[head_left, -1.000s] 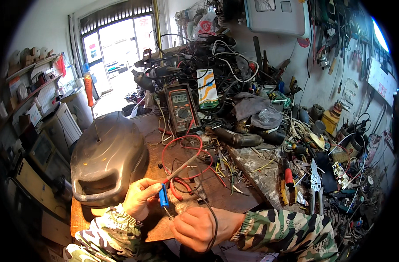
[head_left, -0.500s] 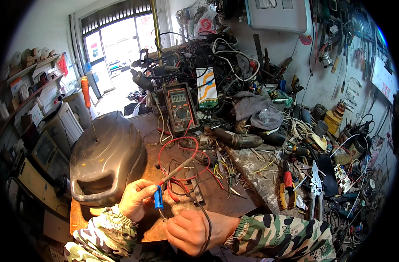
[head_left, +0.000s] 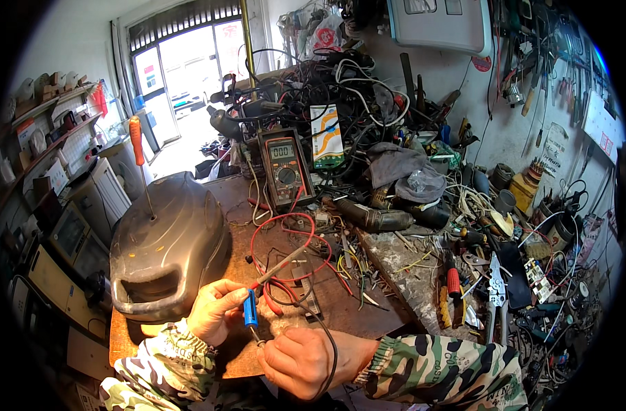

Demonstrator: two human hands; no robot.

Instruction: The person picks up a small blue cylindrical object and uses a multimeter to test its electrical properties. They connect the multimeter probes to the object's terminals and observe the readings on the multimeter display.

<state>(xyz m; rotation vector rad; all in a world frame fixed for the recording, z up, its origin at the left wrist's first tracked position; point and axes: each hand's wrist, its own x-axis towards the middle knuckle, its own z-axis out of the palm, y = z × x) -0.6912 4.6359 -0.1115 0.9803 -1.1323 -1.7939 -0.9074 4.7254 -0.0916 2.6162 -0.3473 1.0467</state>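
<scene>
My left hand (head_left: 216, 312) is closed, its thumb and fingers pinching a small blue cylinder (head_left: 251, 309) that looks like a battery cell. A red-tipped test probe (head_left: 280, 266) slants down from the upper right to the cylinder's top end, also near those fingertips. My right hand (head_left: 303, 359) is closed around something at the cylinder's lower end, where a thin metal tip (head_left: 256, 335) shows; its fingers hide most of it, and a black lead runs over this hand. Beyond them a digital multimeter (head_left: 285, 171) with a lit display stands upright, its red lead (head_left: 253, 240) looping over the bench.
To the left lies a dark plastic housing (head_left: 166, 240) with an orange-handled screwdriver (head_left: 136, 144) standing in it. Tangled cables (head_left: 299, 82) heap up behind the multimeter. Pliers (head_left: 496, 294), a red-handled tool (head_left: 452, 277) and scraps crowd the bench's right side.
The view has shifted slightly, and the digits on the multimeter's display look different. Both hands keep the same grip and nearly the same place.
</scene>
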